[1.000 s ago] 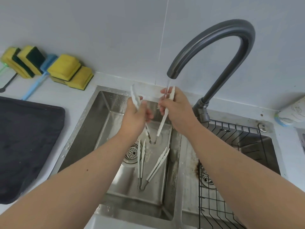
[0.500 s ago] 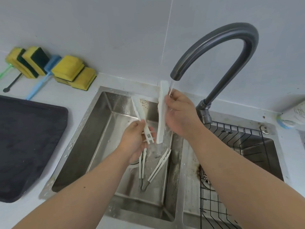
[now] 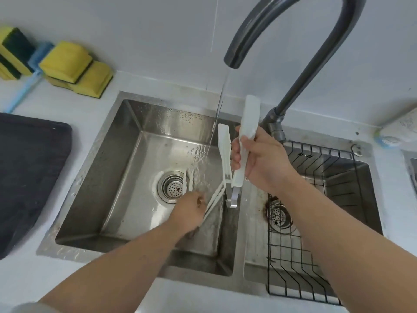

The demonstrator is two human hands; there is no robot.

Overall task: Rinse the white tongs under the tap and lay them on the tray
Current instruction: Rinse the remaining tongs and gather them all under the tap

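Note:
My right hand [image 3: 259, 163] grips a pair of white tongs [image 3: 248, 118] upright, tips up and metal hinge down, over the divider between the two basins. The thin water stream [image 3: 215, 127] falls just left of them without touching them. Low in the left basin, my left hand [image 3: 188, 212] curls its fingers over a second pair of white tongs [image 3: 215, 196] lying on the wet sink floor. A third white pair [image 3: 189, 180] lies beside the drain. The dark tray [image 3: 33, 177] sits on the counter at far left.
The grey curved tap [image 3: 293, 41] arches over the sink from the back right. A black wire rack [image 3: 316, 222] fills the right basin. Yellow sponges [image 3: 74, 68] and a blue brush [image 3: 29, 84] lie against the wall at back left.
My left hand let go of the held tongs and dropped to the pair on the basin floor. My right hand moved the tongs right, out of the stream.

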